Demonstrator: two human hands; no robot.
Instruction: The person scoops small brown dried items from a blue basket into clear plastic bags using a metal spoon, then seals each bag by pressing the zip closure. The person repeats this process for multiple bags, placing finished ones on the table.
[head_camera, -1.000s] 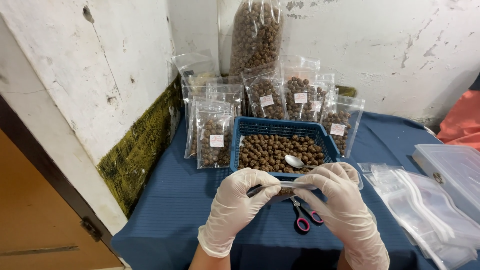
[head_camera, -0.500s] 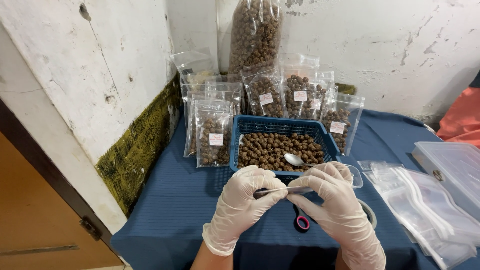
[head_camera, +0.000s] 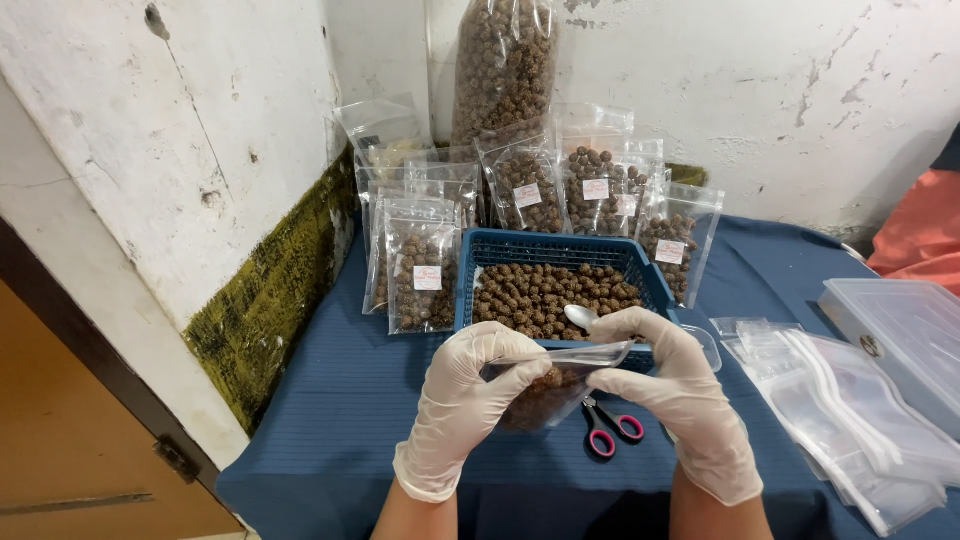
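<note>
Both my hands wear white gloves and pinch the top edge of a small clear pouch (head_camera: 545, 392) partly filled with brown balls. My left hand (head_camera: 468, 395) grips its left side, my right hand (head_camera: 672, 385) its right side, holding it level above the blue cloth. Just behind the pouch stands a blue basket (head_camera: 478, 256) of loose brown balls with a metal spoon (head_camera: 580, 317) lying in it. Pink-handled scissors (head_camera: 610, 428) lie on the cloth under the pouch.
Several filled, labelled pouches (head_camera: 423, 268) stand behind and left of the basket, with a tall bag of balls (head_camera: 503, 70) against the wall. Empty zip pouches (head_camera: 850, 400) and a clear plastic box (head_camera: 905, 325) lie at right. A white wall (head_camera: 150, 170) borders the table's left.
My hands have slid along the pouch's top edge and lowered slightly; the pouch now hangs fuller in view, covering part of the scissors.
</note>
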